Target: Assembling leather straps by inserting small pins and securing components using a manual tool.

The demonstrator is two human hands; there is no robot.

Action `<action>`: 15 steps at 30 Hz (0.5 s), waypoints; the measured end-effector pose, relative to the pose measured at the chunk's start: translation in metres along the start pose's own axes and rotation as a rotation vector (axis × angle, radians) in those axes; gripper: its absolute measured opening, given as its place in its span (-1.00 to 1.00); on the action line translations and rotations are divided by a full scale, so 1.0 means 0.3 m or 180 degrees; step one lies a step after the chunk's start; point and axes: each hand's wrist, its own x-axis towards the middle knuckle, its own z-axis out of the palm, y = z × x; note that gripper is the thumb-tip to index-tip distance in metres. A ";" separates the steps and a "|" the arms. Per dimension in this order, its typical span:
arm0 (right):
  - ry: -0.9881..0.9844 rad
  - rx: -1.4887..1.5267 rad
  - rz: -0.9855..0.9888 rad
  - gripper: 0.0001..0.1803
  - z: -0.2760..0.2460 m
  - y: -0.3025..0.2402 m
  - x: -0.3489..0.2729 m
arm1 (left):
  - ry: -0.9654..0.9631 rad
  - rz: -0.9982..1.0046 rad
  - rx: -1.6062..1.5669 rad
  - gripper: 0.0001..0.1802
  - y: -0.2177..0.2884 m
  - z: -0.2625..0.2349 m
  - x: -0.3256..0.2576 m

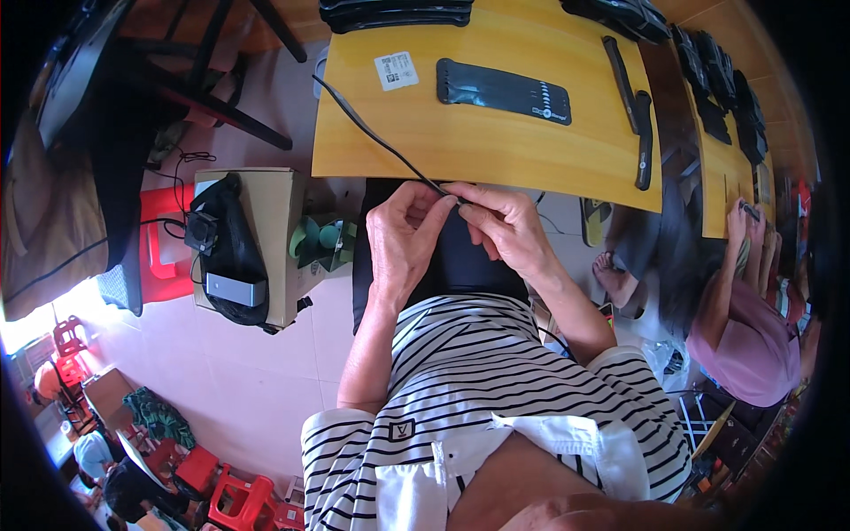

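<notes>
A thin black strip (388, 144) is pinched at its near end between both my hands, just in front of the table's near edge. Its free end slants up to the left over the yellow wooden table (381, 164). My left hand (403, 234) closes on it with thumb and fingertips. Against those fingertips, my right hand (513, 228) pinches the same end, thumb and index together. The tip between the fingers is mostly hidden. Farther back lies a flat black panel (496, 91) with pale print and a row of small marks. A white label (396, 71) is left of it.
Two narrow black straps (644, 142) lie along the table's right side. Stacked black pieces (394, 16) line the far edge. Left of me, a cardboard box (282, 199) carries a black bag (232, 257) and a silver device. A co-worker in pink (753, 350) sits at the right.
</notes>
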 end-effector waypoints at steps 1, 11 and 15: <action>-0.0019 -0.0119 -0.0050 -0.71 0.002 -0.002 0.003 | -0.0060 0.0044 -0.0029 -0.83 -0.006 -0.001 0.001; -0.0234 0.0467 0.0137 -0.74 -0.005 -0.008 0.011 | -0.0248 0.0971 0.0725 -0.88 -0.010 -0.041 0.022; -0.0982 0.1892 0.0520 -0.73 -0.040 0.026 0.030 | -0.0349 0.1001 0.0416 -0.88 0.007 -0.053 0.020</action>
